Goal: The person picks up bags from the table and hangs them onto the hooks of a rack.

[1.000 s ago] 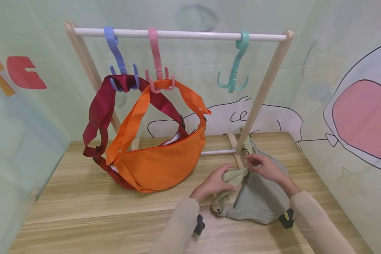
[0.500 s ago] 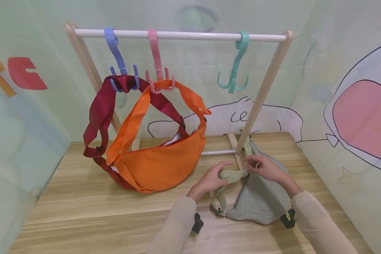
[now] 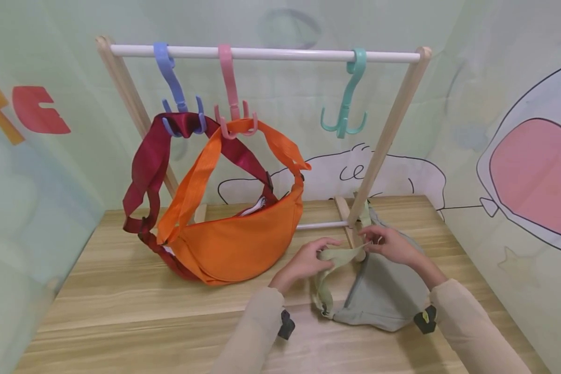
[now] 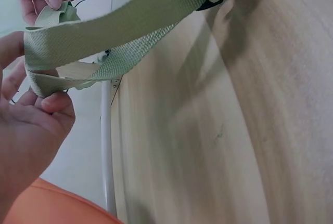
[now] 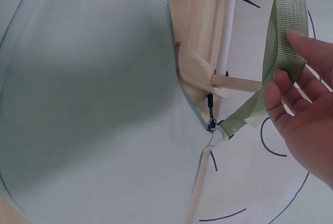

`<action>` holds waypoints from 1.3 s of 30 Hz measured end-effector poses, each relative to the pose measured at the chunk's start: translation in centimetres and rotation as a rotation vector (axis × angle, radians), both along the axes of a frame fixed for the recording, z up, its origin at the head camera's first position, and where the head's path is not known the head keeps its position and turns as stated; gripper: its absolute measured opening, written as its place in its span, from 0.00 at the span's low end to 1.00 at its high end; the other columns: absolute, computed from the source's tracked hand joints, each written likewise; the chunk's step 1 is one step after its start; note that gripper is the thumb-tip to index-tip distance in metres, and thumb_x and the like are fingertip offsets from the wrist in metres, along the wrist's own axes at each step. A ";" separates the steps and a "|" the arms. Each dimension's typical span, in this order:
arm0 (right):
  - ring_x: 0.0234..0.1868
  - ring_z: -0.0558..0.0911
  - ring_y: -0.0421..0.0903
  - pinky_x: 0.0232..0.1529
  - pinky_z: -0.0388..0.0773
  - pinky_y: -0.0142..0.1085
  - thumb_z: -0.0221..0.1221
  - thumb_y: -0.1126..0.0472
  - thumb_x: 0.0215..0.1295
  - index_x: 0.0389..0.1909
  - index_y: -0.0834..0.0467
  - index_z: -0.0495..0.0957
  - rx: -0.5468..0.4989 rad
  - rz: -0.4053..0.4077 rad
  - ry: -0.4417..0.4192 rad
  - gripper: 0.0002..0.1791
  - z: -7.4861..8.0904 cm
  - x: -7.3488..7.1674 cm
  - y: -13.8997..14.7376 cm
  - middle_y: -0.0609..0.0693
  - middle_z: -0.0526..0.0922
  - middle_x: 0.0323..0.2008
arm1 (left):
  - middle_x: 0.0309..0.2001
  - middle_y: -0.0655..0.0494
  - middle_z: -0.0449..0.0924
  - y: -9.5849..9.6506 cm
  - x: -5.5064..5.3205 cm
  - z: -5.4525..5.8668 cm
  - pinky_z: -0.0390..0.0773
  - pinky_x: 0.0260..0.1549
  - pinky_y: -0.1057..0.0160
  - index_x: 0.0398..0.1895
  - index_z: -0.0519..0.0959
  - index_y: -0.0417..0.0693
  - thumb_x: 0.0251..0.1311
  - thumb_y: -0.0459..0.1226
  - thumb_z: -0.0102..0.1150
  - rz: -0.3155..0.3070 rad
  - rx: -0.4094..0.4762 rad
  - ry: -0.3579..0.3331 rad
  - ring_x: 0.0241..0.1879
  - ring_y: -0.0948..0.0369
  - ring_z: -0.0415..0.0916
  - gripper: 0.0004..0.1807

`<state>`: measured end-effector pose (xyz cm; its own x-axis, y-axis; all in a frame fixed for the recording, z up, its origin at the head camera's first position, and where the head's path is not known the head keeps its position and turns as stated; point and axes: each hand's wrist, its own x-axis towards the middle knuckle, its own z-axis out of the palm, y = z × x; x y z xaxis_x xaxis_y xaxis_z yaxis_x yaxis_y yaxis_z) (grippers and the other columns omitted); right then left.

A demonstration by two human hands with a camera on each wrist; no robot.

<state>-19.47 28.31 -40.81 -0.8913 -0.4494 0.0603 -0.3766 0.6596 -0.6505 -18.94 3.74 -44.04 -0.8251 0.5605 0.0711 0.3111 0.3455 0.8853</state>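
Observation:
A grey-green sling bag lies at the right of the wooden table, beside the rack's right foot. Its pale green webbing strap spans between both hands. The left hand holds a loop of it between thumb and fingers; in the left wrist view the folded strap bends round at the fingertips. The right hand pinches the strap farther right, above the bag. In the right wrist view, thumb and fingertips are on the webbing, and the bag's zipper pull shows near the strap's end.
A rack with a white bar carries blue, pink and teal hooks. A dark red bag strap hangs on the blue one, an orange bag on the pink one. Printed cloth walls surround the table.
The left hand has shifted slightly left with its part of the strap, drawing that loop a little farther from the right hand. The right hand and the bag have hardly moved.

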 end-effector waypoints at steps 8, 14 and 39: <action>0.29 0.73 0.43 0.29 0.72 0.34 0.61 0.70 0.54 0.45 0.66 0.75 0.022 0.005 0.010 0.16 0.9 0.0 -0.3 0.49 0.76 0.29 | 0.38 0.54 0.74 -0.7 -0.3 0.8 0.69 0.36 0.67 0.54 0.74 0.47 0.50 0.36 0.66 -0.079 0.015 0.008 0.36 0.63 0.67 0.25; 0.27 0.72 0.42 0.27 0.71 0.33 0.62 0.70 0.53 0.45 0.66 0.75 0.021 0.011 0.040 0.16 1.5 -0.1 -0.6 0.48 0.76 0.27 | 0.38 0.57 0.73 -1.2 -0.6 1.6 0.71 0.34 0.66 0.57 0.72 0.52 0.44 0.39 0.71 -0.087 -0.003 -0.041 0.37 0.62 0.69 0.32; 0.29 0.68 0.45 0.27 0.67 0.33 0.63 0.73 0.49 0.45 0.63 0.75 0.026 0.028 -0.003 0.19 2.4 0.0 -1.4 0.50 0.74 0.30 | 0.49 0.53 0.71 -3.3 -1.3 4.0 0.70 0.36 0.65 0.52 0.74 0.51 0.48 0.25 0.58 -0.072 -0.007 0.018 0.42 0.56 0.66 0.25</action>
<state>-19.48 26.88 -38.38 -0.8784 -0.4759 0.0451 -0.3931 0.6656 -0.6344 -20.26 0.41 -40.07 -0.7815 0.6186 0.0815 0.3510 0.3278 0.8771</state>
